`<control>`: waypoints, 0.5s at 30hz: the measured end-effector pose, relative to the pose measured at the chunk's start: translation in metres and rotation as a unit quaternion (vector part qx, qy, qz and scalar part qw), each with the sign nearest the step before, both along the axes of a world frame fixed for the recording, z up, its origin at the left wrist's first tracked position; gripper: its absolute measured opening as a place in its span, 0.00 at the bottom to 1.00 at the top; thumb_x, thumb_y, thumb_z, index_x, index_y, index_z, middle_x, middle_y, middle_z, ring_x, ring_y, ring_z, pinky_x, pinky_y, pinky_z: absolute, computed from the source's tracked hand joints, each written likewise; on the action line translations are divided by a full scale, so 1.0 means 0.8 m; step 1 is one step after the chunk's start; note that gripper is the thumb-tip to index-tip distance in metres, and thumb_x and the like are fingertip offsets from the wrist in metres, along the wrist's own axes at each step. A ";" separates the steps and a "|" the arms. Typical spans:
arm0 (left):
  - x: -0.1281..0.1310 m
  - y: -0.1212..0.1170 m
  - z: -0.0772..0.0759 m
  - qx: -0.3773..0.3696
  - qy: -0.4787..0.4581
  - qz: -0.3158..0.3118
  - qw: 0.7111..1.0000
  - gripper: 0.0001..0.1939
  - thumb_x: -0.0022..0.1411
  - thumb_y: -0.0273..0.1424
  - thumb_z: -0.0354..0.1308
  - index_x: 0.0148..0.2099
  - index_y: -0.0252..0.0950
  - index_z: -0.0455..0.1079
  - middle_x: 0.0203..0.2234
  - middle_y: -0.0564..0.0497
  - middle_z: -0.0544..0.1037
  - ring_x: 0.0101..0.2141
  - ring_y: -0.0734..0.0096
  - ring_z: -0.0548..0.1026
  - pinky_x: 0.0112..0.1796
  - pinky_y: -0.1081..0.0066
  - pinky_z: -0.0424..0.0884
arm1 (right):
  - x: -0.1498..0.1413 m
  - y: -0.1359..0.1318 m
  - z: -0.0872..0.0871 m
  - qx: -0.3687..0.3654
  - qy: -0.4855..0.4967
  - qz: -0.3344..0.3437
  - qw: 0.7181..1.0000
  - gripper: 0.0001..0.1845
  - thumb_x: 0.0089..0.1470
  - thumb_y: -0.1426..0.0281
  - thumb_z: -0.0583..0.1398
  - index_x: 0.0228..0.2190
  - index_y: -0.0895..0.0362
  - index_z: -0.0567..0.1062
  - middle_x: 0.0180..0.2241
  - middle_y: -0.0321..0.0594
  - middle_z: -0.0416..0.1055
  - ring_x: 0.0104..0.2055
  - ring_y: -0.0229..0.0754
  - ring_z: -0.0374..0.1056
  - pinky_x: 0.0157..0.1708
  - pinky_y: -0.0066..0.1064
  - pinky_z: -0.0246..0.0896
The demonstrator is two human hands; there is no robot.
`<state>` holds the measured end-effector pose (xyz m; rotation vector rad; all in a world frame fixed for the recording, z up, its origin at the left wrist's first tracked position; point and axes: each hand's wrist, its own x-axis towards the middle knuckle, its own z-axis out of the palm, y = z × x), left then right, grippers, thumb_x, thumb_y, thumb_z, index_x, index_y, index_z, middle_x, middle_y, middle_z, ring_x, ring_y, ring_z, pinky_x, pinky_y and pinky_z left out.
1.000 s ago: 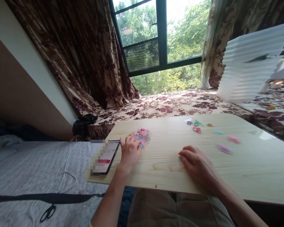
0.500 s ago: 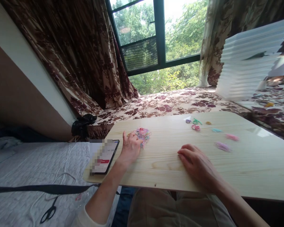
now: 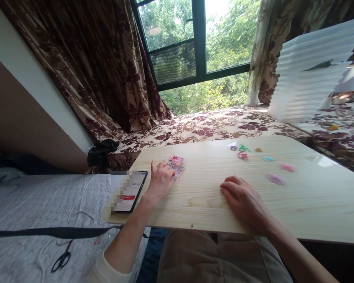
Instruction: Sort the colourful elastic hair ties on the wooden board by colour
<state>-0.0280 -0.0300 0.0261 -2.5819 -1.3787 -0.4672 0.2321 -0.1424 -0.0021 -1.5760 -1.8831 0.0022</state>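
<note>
A pale wooden board [image 3: 283, 204] lies across my lap. On its far left sits a heap of small coloured rubber bands [image 3: 177, 164]. My left hand [image 3: 161, 180] rests beside the heap, fingers bent, fingertips touching its left edge. My right hand [image 3: 244, 200] lies flat on the board's middle, fingers together, holding nothing. Small sorted clusters of bands lie at the far right: purple [image 3: 233, 147], green [image 3: 244, 148], red-pink [image 3: 242, 155], teal [image 3: 268, 158], pink [image 3: 287, 167] and lilac [image 3: 275, 179].
A phone [image 3: 129, 191] with a lit screen lies on the board's left corner. Scissors [image 3: 61, 260], a black strap [image 3: 53, 232] and a white cable lie on the grey bedding to the left. Behind are floral curtains, a window and a white pleated object [image 3: 309, 74].
My left hand slid slightly forward and now touches the heap's edge. The right hand stayed put. The view shifted a little.
</note>
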 end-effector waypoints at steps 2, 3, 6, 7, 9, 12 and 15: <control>-0.001 0.000 0.000 -0.001 -0.011 0.001 1.000 0.09 0.61 0.24 0.53 0.36 0.39 0.75 0.36 0.48 0.80 0.48 0.59 0.70 0.62 0.41 0.45 | 0.000 0.000 0.001 0.002 -0.001 0.001 1.000 0.13 0.57 0.69 0.53 0.32 0.54 0.78 0.37 0.43 0.74 0.39 0.44 0.70 0.41 0.36 0.66; -0.002 0.000 0.000 -0.001 -0.016 0.001 1.000 0.09 0.61 0.24 0.53 0.36 0.39 0.75 0.36 0.48 0.80 0.48 0.59 0.70 0.62 0.41 0.45 | 0.000 -0.001 0.001 0.002 -0.001 0.001 1.000 0.13 0.57 0.69 0.52 0.32 0.54 0.78 0.37 0.43 0.74 0.39 0.44 0.70 0.41 0.36 0.66; -0.003 -0.001 0.000 -0.004 -0.029 0.002 1.000 0.09 0.63 0.26 0.52 0.35 0.39 0.74 0.36 0.48 0.80 0.47 0.59 0.70 0.62 0.41 0.45 | 0.000 -0.001 0.002 -0.002 -0.002 0.002 1.000 0.14 0.58 0.69 0.52 0.32 0.54 0.78 0.37 0.43 0.74 0.39 0.44 0.70 0.41 0.36 0.66; -0.003 -0.001 0.000 -0.005 -0.034 0.002 0.999 0.10 0.63 0.26 0.52 0.35 0.39 0.74 0.36 0.48 0.80 0.47 0.59 0.70 0.62 0.40 0.45 | 0.000 -0.001 0.003 0.000 -0.002 0.002 1.000 0.14 0.58 0.69 0.52 0.32 0.53 0.78 0.37 0.43 0.74 0.39 0.44 0.70 0.40 0.36 0.66; -0.003 -0.002 0.000 -0.007 -0.043 0.002 0.999 0.10 0.63 0.26 0.52 0.35 0.40 0.74 0.36 0.48 0.80 0.47 0.60 0.70 0.62 0.40 0.44 | 0.000 -0.001 0.003 0.004 -0.003 0.003 1.000 0.13 0.58 0.69 0.53 0.32 0.53 0.78 0.37 0.43 0.74 0.39 0.43 0.70 0.40 0.36 0.66; -0.004 -0.003 0.001 -0.012 -0.056 0.002 0.998 0.09 0.63 0.27 0.52 0.35 0.40 0.74 0.35 0.49 0.80 0.47 0.60 0.70 0.62 0.41 0.43 | 0.001 -0.001 0.002 0.002 -0.006 0.004 1.000 0.13 0.58 0.69 0.53 0.32 0.53 0.78 0.37 0.43 0.74 0.39 0.43 0.70 0.40 0.35 0.66; -0.006 -0.004 0.002 -0.018 -0.073 0.006 0.997 0.09 0.62 0.27 0.53 0.35 0.40 0.75 0.35 0.51 0.80 0.47 0.61 0.70 0.62 0.42 0.45 | 0.000 -0.001 0.002 -0.002 -0.011 0.003 1.000 0.13 0.58 0.68 0.53 0.32 0.53 0.78 0.38 0.43 0.74 0.39 0.43 0.70 0.40 0.35 0.65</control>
